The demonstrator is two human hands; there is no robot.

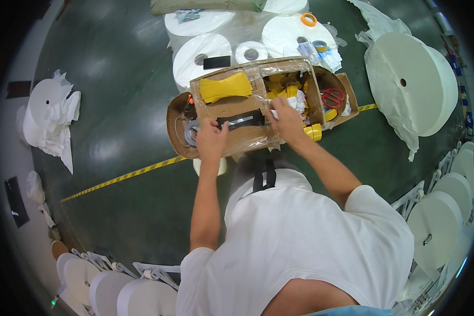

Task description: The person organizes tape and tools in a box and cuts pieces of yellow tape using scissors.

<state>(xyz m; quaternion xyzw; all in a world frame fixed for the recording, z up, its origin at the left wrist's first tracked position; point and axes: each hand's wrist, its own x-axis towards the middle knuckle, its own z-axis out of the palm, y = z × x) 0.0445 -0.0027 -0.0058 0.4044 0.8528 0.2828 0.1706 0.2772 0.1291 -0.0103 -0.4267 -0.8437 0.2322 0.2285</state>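
Spanning frame centre: brown cardboard surface (218, 109); glossy green floor (116, 210) around. Left fingers (222, 128) bent at flat black strip (257, 117), right fingers (275, 106) curled; cannot tell either grip.

A flat, dark rectangular strip (252, 117) lies on the brown cardboard top (237, 108) of a box, its long side running roughly crosswise and its right end slightly farther from the person. A narrow, silvery band (240, 120) runs lengthwise along its face, straight and shiny. The strip's left end meets the left fingers (224, 127), while its right end lies just beside a small white piece (274, 114) at the right fingers (279, 107); that piece's shape is unclear.
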